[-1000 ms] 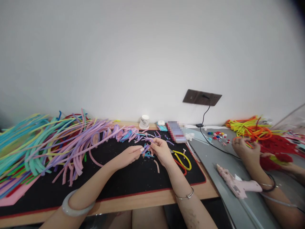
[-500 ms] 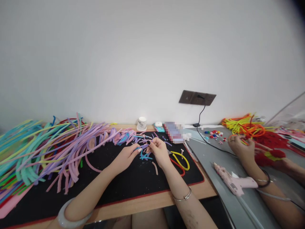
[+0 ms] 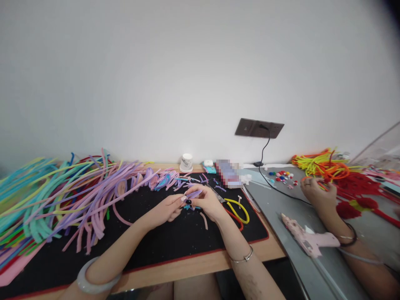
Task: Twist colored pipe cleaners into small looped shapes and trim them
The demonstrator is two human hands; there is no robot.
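A short purple pipe cleaner [image 3: 194,194] is pinched between my hands over the black mat. My right hand [image 3: 208,203] is closed on it with thumb and fingers. The fingertips of my left hand [image 3: 168,210] are closed too and meet the right thumb at the near end of the piece. My fingers partly cover it, so its full shape is hidden. Blue cut bits lie just beneath and behind the fingers. To the right of my right hand lie scissors [image 3: 236,211] with yellow and red handles. A pink offcut [image 3: 204,221] rests below the hand.
Many pastel pipe cleaners [image 3: 93,191] heap up at left. Behind stand a paper cup [image 3: 186,162] and a white case [image 3: 208,163]. A co-worker's hand [image 3: 318,196] is at right, near a pink glue gun [image 3: 308,237], pompoms [image 3: 283,177] and a black cord [image 3: 281,192].
My hands have drawn together, and the purple piece now points up to the right between them. At right, the co-worker's other hand has left the red piece and is out of view.
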